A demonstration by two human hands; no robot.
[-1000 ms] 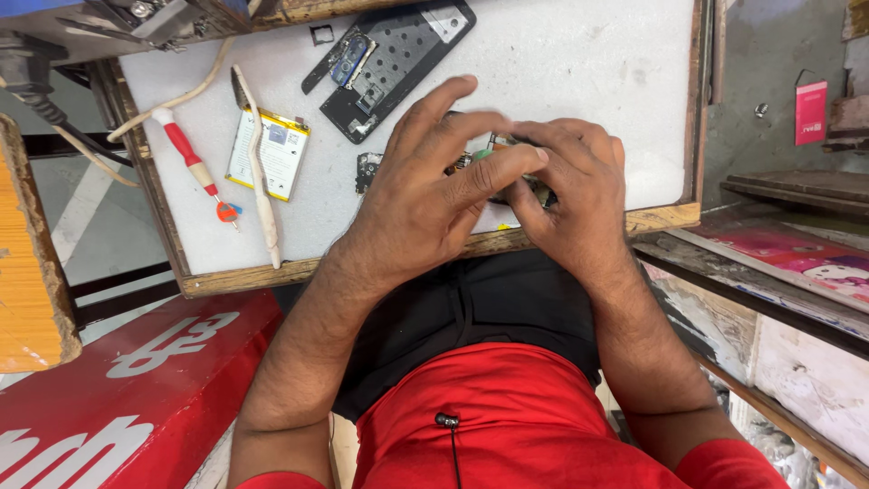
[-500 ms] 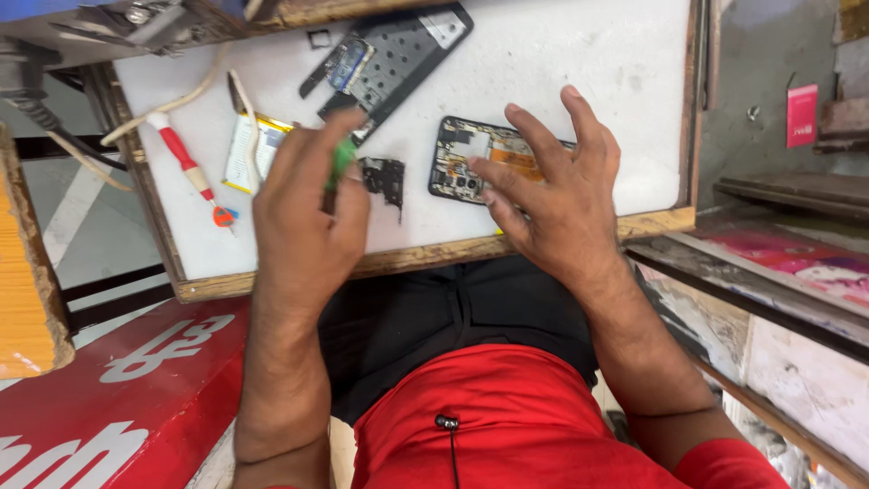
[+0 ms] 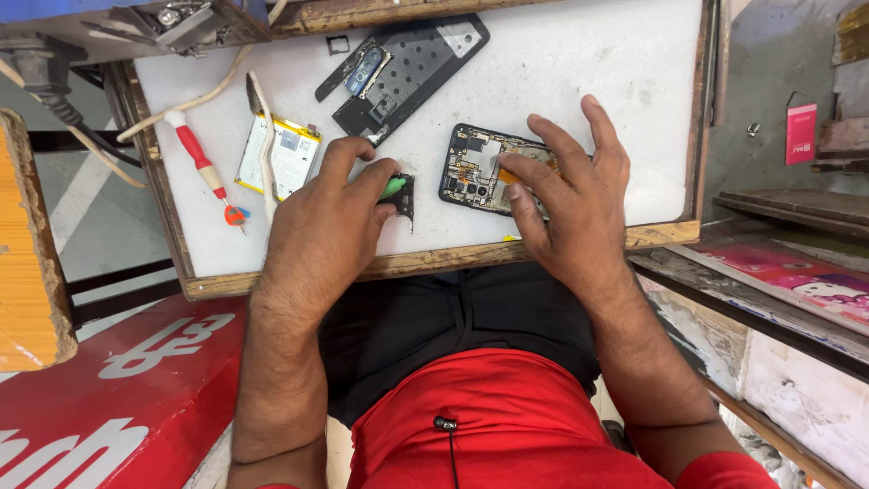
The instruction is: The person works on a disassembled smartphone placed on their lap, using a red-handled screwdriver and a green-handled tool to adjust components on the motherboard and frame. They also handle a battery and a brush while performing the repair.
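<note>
A white worktop (image 3: 579,72) with a worn wooden rim carries everything here. Largest on it is a black phone back cover (image 3: 407,72), lying tilted near the far edge. The opened phone body (image 3: 475,167), circuitry showing, lies near the front rim under the right hand (image 3: 575,204), whose fingers (image 3: 529,177) are spread and press flat on it. Just left, the left hand (image 3: 330,226) has its fingers curled together, pinching a small green tool (image 3: 392,188) against a small black part (image 3: 405,195). Further left lie a flat battery (image 3: 282,156), pale tweezers (image 3: 262,145) across it, and a red-handled screwdriver (image 3: 201,163).
</note>
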